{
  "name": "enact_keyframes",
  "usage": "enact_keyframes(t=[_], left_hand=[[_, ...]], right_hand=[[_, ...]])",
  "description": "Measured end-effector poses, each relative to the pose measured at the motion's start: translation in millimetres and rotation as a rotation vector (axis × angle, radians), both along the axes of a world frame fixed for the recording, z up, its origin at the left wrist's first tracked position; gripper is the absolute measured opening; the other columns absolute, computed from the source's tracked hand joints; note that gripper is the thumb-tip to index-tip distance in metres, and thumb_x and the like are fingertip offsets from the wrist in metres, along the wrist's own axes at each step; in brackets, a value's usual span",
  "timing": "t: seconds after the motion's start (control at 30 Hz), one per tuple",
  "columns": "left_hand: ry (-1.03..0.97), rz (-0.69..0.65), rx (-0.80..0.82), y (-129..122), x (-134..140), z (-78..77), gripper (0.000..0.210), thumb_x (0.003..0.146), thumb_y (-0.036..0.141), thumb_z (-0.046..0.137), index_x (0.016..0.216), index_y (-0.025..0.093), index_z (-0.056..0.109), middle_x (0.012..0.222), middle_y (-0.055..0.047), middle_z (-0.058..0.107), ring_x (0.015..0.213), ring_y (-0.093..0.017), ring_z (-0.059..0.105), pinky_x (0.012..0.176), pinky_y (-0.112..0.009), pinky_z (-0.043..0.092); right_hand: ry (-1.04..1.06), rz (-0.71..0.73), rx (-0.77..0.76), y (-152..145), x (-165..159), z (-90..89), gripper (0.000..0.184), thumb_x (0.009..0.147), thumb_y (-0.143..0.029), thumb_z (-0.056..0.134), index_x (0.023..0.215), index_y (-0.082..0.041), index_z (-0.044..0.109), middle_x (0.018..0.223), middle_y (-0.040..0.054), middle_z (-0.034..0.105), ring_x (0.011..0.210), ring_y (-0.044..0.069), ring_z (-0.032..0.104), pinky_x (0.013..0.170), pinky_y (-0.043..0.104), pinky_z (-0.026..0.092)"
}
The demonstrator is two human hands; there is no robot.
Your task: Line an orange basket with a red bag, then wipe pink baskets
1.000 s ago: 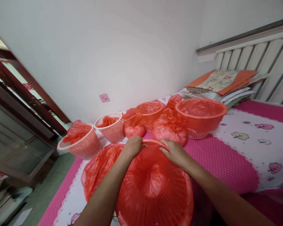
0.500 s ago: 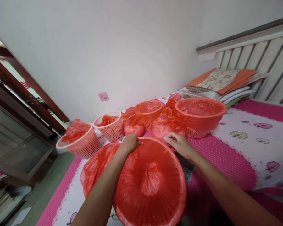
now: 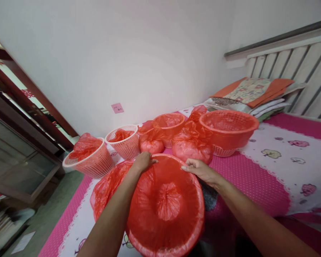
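Directly in front of me is a round plastic basket [image 3: 199, 200], its inside covered by a red plastic bag [image 3: 173, 171] that is drawn over the rim. My left hand [image 3: 144, 161] grips the rim at the far left, thumb on the inside. At the far right of the rim, my right hand [image 3: 198, 168] pinches the bag's edge against the basket. Bunched film shows at the basket's bottom. Left of the basket, under my left forearm, lies a puffed red bag [image 3: 109, 185].
Behind stand a tilted pink basket [image 3: 96, 162], a smaller pink basket [image 3: 125, 144], a red-lined basket [image 3: 169, 121] and a wide red-lined basket [image 3: 228, 125]. Filled red bags [image 3: 192, 146] sit between them. Folded cloths [image 3: 253, 92] lie by the radiator [image 3: 296, 71]. The bed's left edge drops to the floor.
My right hand has moved left from beyond the rim onto it and now grips there. The basket has shifted slightly left. My left hand stays on the rim.
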State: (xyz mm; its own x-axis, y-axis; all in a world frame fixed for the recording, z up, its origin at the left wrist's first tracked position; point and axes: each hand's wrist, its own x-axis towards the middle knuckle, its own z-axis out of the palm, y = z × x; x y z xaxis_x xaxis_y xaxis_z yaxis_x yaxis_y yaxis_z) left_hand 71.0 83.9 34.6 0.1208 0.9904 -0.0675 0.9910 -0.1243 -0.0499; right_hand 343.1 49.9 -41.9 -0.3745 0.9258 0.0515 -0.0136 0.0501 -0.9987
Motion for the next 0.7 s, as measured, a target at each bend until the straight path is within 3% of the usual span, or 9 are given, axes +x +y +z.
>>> enact_keyframes(t=[0.2, 0.4, 0.57, 0.7], left_hand=[[-0.012, 0.023, -0.010, 3, -5, -0.4, 0.037, 0.098, 0.047, 0.064, 0.100, 0.013, 0.078, 0.106, -0.017, 0.079, 0.098, -0.028, 0.073, 0.082, -0.032, 0.049], [-0.037, 0.058, -0.021, 8, -18, -5.7, 0.036, 0.097, 0.046, 0.066, 0.096, 0.012, 0.077, 0.097, -0.016, 0.079, 0.088, -0.026, 0.073, 0.077, -0.030, 0.048], [-0.066, 0.066, -0.036, 8, -20, -5.3, 0.034, 0.097, 0.044, 0.066, 0.092, 0.012, 0.076, 0.093, -0.015, 0.079, 0.084, -0.025, 0.073, 0.075, -0.029, 0.048], [-0.099, 0.065, -0.052, 8, -22, -4.3, 0.038, 0.098, 0.048, 0.063, 0.085, 0.015, 0.075, 0.083, -0.012, 0.077, 0.083, -0.024, 0.073, 0.076, -0.028, 0.049]], right_hand=[[0.040, -0.058, -0.100, -2, 0, -0.3, 0.056, 0.075, -0.071, 0.073, 0.073, -0.024, 0.043, 0.067, -0.0078, 0.042, 0.056, 0.009, 0.038, 0.051, 0.024, 0.028], [-0.003, -0.096, -0.063, 2, -1, -3.8, 0.057, 0.077, -0.074, 0.070, 0.070, -0.024, 0.044, 0.059, -0.0081, 0.044, 0.049, 0.008, 0.037, 0.047, 0.024, 0.027], [-0.048, -0.017, -0.088, -1, 1, -3.1, 0.057, 0.072, -0.073, 0.076, 0.071, -0.023, 0.048, 0.057, -0.0081, 0.047, 0.050, 0.009, 0.042, 0.049, 0.024, 0.032], [-0.007, 0.012, -0.100, -5, -3, -4.8, 0.058, 0.066, -0.067, 0.084, 0.070, -0.022, 0.047, 0.061, -0.0084, 0.046, 0.053, 0.008, 0.039, 0.050, 0.023, 0.027]])
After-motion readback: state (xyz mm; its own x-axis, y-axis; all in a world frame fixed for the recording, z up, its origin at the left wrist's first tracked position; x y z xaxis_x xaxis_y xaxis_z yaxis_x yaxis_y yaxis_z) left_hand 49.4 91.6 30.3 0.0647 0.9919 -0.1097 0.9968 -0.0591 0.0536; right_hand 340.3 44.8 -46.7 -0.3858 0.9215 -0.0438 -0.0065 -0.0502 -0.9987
